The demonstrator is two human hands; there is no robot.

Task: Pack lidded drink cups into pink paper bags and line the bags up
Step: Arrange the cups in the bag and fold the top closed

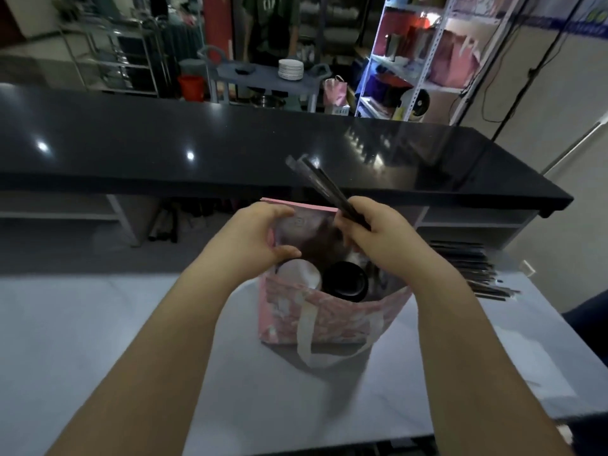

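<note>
Nearest: the person's two bare forearms are reaching out over the white counter point(98, 324) toward the middle.

Pink paper bag point(329, 317) is standing upright on the counter, centre, mouth open. Its pale handle point(306, 334) is hanging down the near face.

Two cups are sitting inside the bag, side by side. The white-lidded cup point(302, 274) is on the left and the black-lidded cup point(343, 284) is just right of it. I can only see the lids; the cup bodies are hidden by the bag wall.

Left hand point(253, 238) is gripping the bag's left edge, fingers curling over the rim and thumb lying just above the white lid.

Right hand point(385, 238) is hovering over the right side of the bag mouth, fingers closing around a bundle of black straws point(322, 182). The bundle is slanting up and away to the far left out of the fist.

To the right on the counter, a loose pile of black straws point(473, 268) is lying flat, well apart from the bag.

Farther: a glossy black bar top point(230, 143) is running across the room beyond the counter, reflecting ceiling lights.

Farthest: a grey cart point(263, 77) is carrying a stack of white plates point(290, 69). A red bucket point(191, 87) is standing left of it and a second pink bag point(335, 92) right of it. A white shelving rack point(411, 60) is holding more pink bags at far right. A person in a green top point(273, 24) is standing behind the cart.
</note>
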